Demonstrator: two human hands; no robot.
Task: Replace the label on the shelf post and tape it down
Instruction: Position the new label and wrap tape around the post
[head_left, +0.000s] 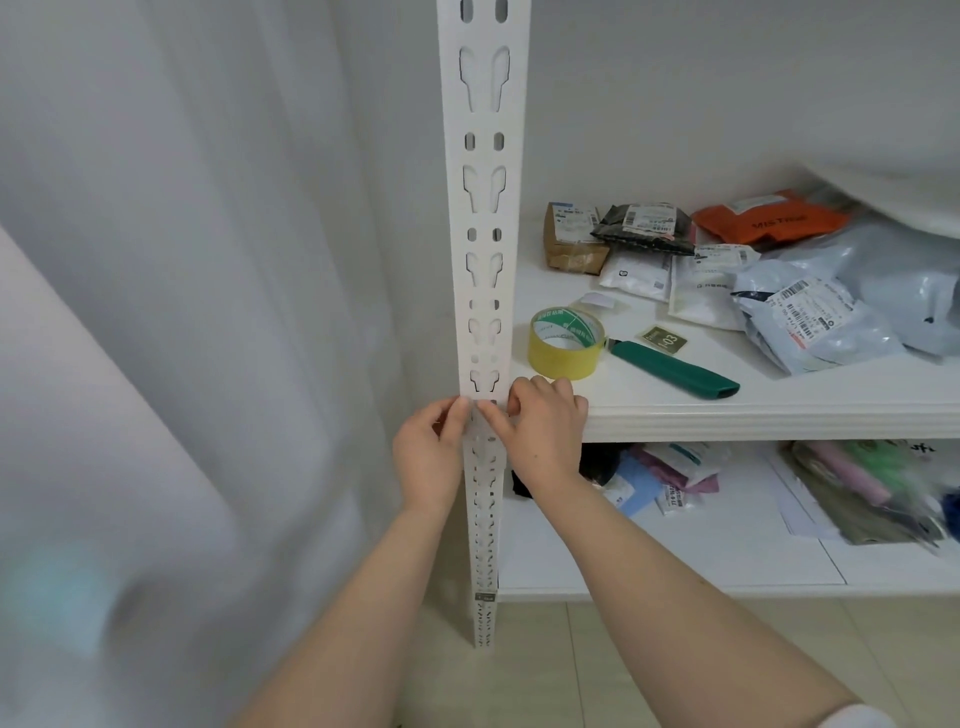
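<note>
White shelving stands against a pale wall. A tape roll (566, 343), a cutter (675, 369) and a loose label (664, 341) lie on the shelf (779, 410). The left hand (428, 452) and right hand (543, 431) pinch the upright post (484, 208) at shelf level, thumbs on its face. I cannot tell whether tape lies beneath them. The job looks about midway. The label lies flat, its long axis slanting roughly parallel with the cutter.

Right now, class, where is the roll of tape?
In the head view, the roll of tape sits on the white shelf, just right of the shelf post, with the green cutter close on its right.
</note>
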